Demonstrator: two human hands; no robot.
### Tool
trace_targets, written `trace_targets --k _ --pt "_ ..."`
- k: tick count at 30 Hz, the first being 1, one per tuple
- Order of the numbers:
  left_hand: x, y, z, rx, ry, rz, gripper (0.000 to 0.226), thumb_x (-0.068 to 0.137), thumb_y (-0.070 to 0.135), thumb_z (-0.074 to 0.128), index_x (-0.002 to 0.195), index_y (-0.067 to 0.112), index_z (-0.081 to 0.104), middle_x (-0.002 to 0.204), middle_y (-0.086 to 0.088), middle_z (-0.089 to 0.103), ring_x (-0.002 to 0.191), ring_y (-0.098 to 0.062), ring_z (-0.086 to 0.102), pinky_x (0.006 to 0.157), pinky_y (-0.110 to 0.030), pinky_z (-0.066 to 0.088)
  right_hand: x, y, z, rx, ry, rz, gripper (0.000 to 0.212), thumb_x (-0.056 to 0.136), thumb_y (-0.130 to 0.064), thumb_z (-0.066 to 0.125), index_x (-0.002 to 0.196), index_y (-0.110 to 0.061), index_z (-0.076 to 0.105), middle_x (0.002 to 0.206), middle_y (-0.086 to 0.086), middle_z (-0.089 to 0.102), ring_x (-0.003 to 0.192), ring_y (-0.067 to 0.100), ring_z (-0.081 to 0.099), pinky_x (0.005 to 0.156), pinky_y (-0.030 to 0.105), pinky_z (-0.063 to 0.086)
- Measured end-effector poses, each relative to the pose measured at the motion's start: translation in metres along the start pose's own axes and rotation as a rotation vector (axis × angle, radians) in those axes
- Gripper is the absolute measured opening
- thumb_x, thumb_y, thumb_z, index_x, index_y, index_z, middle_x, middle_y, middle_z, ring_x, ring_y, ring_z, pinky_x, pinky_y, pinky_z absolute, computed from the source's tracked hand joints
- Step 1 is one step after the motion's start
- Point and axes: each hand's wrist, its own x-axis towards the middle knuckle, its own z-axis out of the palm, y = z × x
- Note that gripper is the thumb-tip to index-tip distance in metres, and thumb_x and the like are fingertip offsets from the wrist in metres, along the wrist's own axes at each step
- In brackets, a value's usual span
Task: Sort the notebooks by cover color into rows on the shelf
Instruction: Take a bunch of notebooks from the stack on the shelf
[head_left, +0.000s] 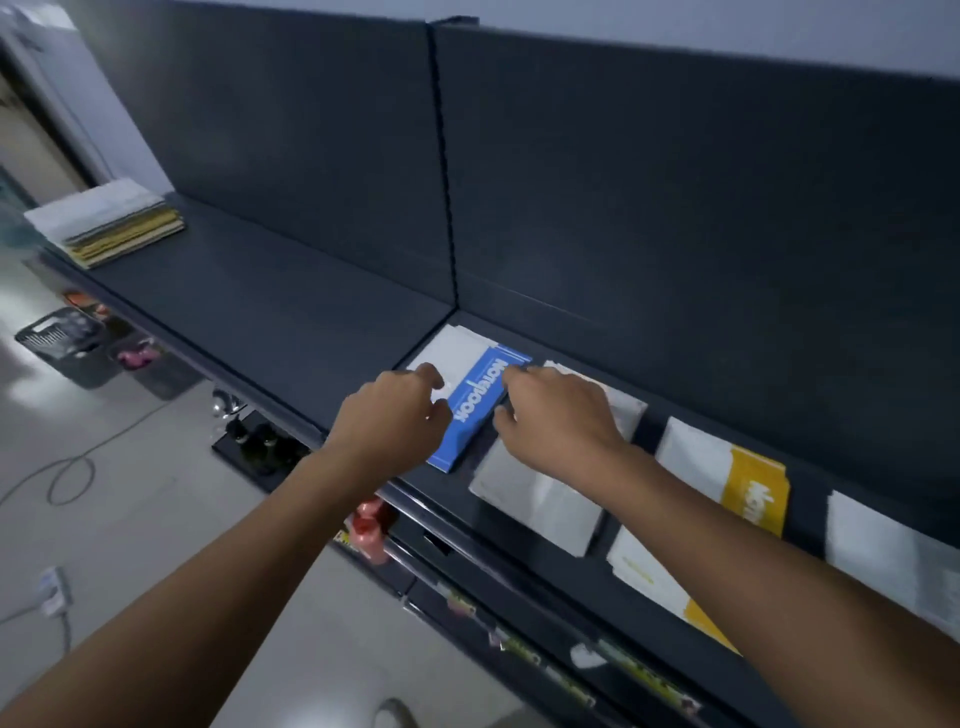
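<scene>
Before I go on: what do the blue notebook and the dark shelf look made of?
Blue notebook: likely thin card or coated paper, with a smooth cover, printed white lettering and a slim edge at the near corner. Shelf: probably painted metal, given the even matte dark grey and the straight seam between back panels, though the blur leaves it open.

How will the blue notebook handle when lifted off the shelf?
Probably light and somewhat floppy: the blue notebook looks thin. It lies flat, so no rolling or tipping. Resting partly on a white notebook, it may slide easily if pushed.
</scene>
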Motion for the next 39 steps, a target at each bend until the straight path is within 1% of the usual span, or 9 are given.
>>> trace_targets --k 1,5,10,14,20,26,29,33,39 --pt "0.0 -0.016 -0.007 -0.001 0.014 -0.015 0.035 0.097 0.04 0.043 0.127 0.026 0.052 0.107 0.005 0.067 0.094 -0.028 0.063 0.08 -0.041 0.055 0.011 -0.014 0.002 -0.002 -0.002 -0.019 0.015 0.096 -0.032 0.049 0.098 -0.017 0.049 0.104 0.005 0.064 0.095 0.033 0.065 0.067 0.034 0.034" --pt "0.005 -0.1 -0.037 -0.037 0.046 -0.1 0.031 0.092 0.039 0.042 0.117 0.026 0.054 0.105 0.001 0.067 0.093 -0.029 0.062 0.08 -0.043 0.055 0.067 -0.087 0.007 -0.005 -0.018 -0.099 0.027 0.096 -0.032 0.048 0.115 -0.015 0.057 0.109 0.006 0.064 0.099 0.034 0.064 0.071 0.037 0.042" --pt "0.003 -0.214 -0.072 -0.073 0.09 -0.159 0.035 0.091 0.042 0.043 0.118 0.024 0.055 0.108 -0.002 0.066 0.097 -0.03 0.062 0.08 -0.045 0.055 0.133 -0.184 0.024 -0.02 -0.006 -0.205 0.027 0.095 -0.033 0.049 0.114 -0.016 0.059 0.102 0.004 0.067 0.091 0.032 0.063 0.069 0.038 0.046" --pt "-0.005 -0.288 -0.088 -0.061 0.116 -0.242 0.029 0.093 0.041 0.045 0.113 0.023 0.057 0.106 -0.003 0.068 0.093 -0.028 0.063 0.076 -0.043 0.056 0.171 -0.253 0.04 -0.001 -0.045 -0.284 0.027 0.097 -0.034 0.048 0.114 -0.017 0.06 0.087 -0.001 0.065 0.081 0.025 0.062 0.064 0.036 0.047" --pt "-0.014 -0.377 -0.104 -0.087 0.165 -0.352 0.025 0.093 0.038 0.044 0.102 0.022 0.061 0.098 -0.001 0.07 0.087 -0.025 0.065 0.072 -0.042 0.056 0.232 -0.342 0.059 0.002 -0.085 -0.404 0.026 0.097 -0.033 0.048 0.113 -0.017 0.06 0.086 -0.002 0.065 0.082 0.025 0.062 0.064 0.036 0.043" --pt "-0.001 -0.46 -0.113 -0.137 0.165 -0.462 0.027 0.094 0.036 0.047 0.112 0.024 0.063 0.099 0.006 0.071 0.09 -0.019 0.064 0.076 -0.039 0.056 0.302 -0.415 0.08 0.002 -0.127 -0.527 0.028 0.098 -0.037 0.049 0.116 -0.018 0.059 0.093 0.0 0.065 0.087 0.026 0.063 0.067 0.036 0.044" --pt "0.018 -0.503 -0.122 -0.132 0.18 -0.488 0.027 0.094 0.034 0.048 0.113 0.025 0.064 0.098 0.01 0.07 0.09 -0.016 0.062 0.073 -0.034 0.054 0.349 -0.444 0.089 0.004 -0.13 -0.558 0.027 0.098 -0.037 0.048 0.114 -0.019 0.06 0.096 0.001 0.065 0.085 0.025 0.062 0.066 0.036 0.043" --pt "0.05 -0.559 -0.141 -0.111 0.185 -0.523 0.026 0.095 0.033 0.048 0.114 0.025 0.063 0.099 0.01 0.069 0.09 -0.017 0.062 0.077 -0.038 0.055 0.415 -0.48 0.103 0.023 -0.157 -0.584 0.028 0.097 -0.038 0.049 0.116 -0.019 0.059 0.094 0.0 0.065 0.086 0.025 0.062 0.07 0.038 0.048" --pt "0.091 -0.629 -0.161 -0.094 0.241 -0.531 0.026 0.095 0.033 0.047 0.112 0.025 0.064 0.096 0.01 0.069 0.086 -0.017 0.062 0.073 -0.036 0.055 0.499 -0.53 0.124 0.046 -0.144 -0.586 0.027 0.095 -0.037 0.052 0.111 -0.018 0.062 0.094 -0.001 0.066 0.088 0.026 0.063 0.072 0.041 0.05"
